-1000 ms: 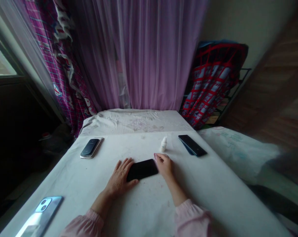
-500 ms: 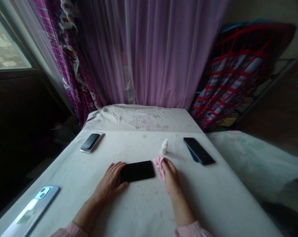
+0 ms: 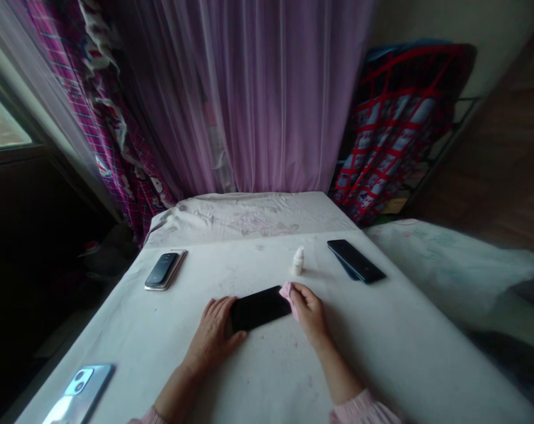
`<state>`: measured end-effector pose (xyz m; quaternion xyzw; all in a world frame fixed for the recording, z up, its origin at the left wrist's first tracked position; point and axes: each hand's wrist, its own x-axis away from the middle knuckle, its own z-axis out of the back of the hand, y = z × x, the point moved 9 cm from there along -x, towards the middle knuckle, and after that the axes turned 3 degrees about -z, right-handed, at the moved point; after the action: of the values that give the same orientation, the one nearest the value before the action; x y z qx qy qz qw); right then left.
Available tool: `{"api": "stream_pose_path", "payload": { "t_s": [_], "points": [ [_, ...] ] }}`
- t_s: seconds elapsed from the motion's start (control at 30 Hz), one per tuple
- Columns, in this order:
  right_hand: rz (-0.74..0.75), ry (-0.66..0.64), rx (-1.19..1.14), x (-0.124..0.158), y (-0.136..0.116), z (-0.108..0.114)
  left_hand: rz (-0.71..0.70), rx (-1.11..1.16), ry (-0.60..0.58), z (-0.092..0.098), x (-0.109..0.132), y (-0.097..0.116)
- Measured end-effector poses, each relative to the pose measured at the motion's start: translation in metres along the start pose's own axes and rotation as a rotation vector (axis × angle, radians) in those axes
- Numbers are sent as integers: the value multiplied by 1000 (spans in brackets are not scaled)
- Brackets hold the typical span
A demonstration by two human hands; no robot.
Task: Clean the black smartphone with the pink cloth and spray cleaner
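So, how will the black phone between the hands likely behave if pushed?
The black phone would probably slide rather than tip, since it lies flat. It is likely stiff, given its straight edges.

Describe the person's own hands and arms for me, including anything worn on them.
Both the left hand and right hand are bare, with no gloves, watch or bracelet visible. The right sleeve is pale pink, with a gathered cuff ending on the forearm. Only a bit of the left sleeve shows, also pink.
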<state>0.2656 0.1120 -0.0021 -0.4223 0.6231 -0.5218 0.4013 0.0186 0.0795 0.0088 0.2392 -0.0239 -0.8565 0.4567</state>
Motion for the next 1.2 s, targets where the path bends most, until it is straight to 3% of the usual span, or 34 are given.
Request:
{"api": "stream_pose_path", "payload": {
  "t_s": [0.27,0.5,0.73,1.03,1.2],
  "points": [
    [-136,87,161,6,17,-5,-5,-54,34,-10,2,-2],
    [145,54,515,12,-6,-7,12,-33,24,-13,2,0],
    [246,89,905,16,-16,-2,-2,-1,-2,-10,0,3],
    [422,50,1042,21,-22,-8,7,16,-33,-9,-1,4],
    [464,70,941,14,-28,-17,-27,52,-64,-7,0,7]
  ]
}}
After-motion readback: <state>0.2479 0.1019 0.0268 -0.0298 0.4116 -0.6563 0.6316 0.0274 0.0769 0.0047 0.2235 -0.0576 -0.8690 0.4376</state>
